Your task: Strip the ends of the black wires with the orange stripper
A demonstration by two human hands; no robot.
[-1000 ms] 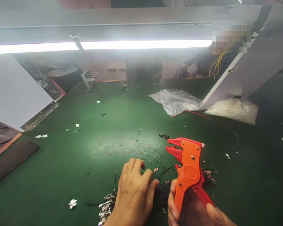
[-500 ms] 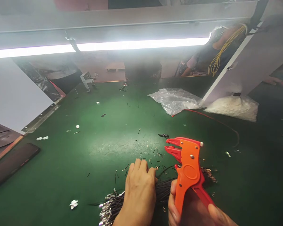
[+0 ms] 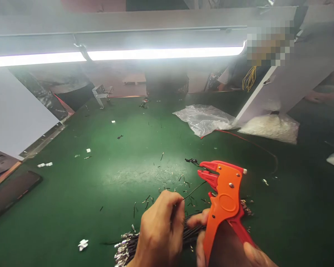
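Between thumb and forefinger, my left hand (image 3: pixel 161 226) pinches a thin black wire (image 3: pixel 195 190), whose free end points up and right, just below the jaws of the wire stripper. The orange and red wire stripper (image 3: pixel 226 200) is upright in my right hand (image 3: pixel 228 244), its jaws apart and facing left. One finger of that hand reaches out over the wires. Under both hands lies a bundle of black wires (image 3: pixel 193 230), with shiny metal terminals (image 3: pixel 122 248) at its left end and copper-coloured ends (image 3: pixel 246 207) at the right.
Black wire scraps (image 3: pixel 147 200) are scattered over the green table (image 3: pixel 114 207). A clear plastic bag (image 3: pixel 206 118) and a filled bag (image 3: pixel 272 128) lie at the back right. White connectors (image 3: pixel 83 244) and a dark case (image 3: pixel 13 194) are on the left. A lamp (image 3: pixel 167 53) spans overhead.
My left hand has turned and risen from the bundle, with one wire now between its fingertips. A finger of my right hand has stretched leftward. The stripper has shifted slightly right.
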